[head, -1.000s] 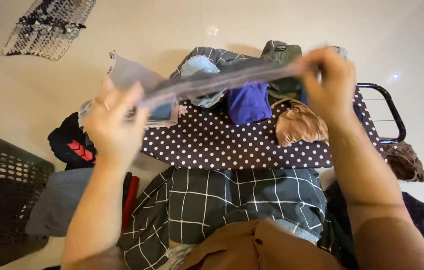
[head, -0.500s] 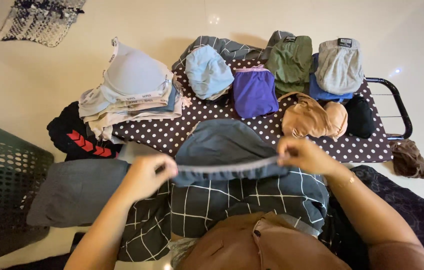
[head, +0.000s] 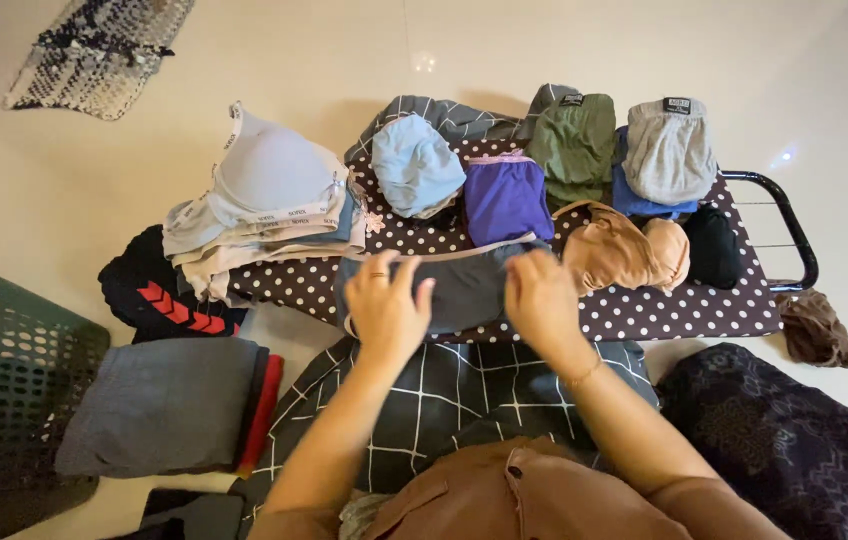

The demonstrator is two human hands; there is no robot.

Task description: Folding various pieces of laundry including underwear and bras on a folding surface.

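While pressed flat on the polka-dot board [head: 644, 310]:
Garment: grey underwear [head: 459, 285], held under both hands.
Left hand [head: 387, 310]: fingers spread, resting on it.
Right hand [head: 541, 300]: flat on it.
Beyond hands: purple garment [head: 504, 198].

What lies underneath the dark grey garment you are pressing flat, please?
The polka-dot board shows around the grey garment; both hands rest on it. Anything directly beneath is covered.

Probably a home: laundry basket [head: 4, 370], folded underwear [head: 504, 195]
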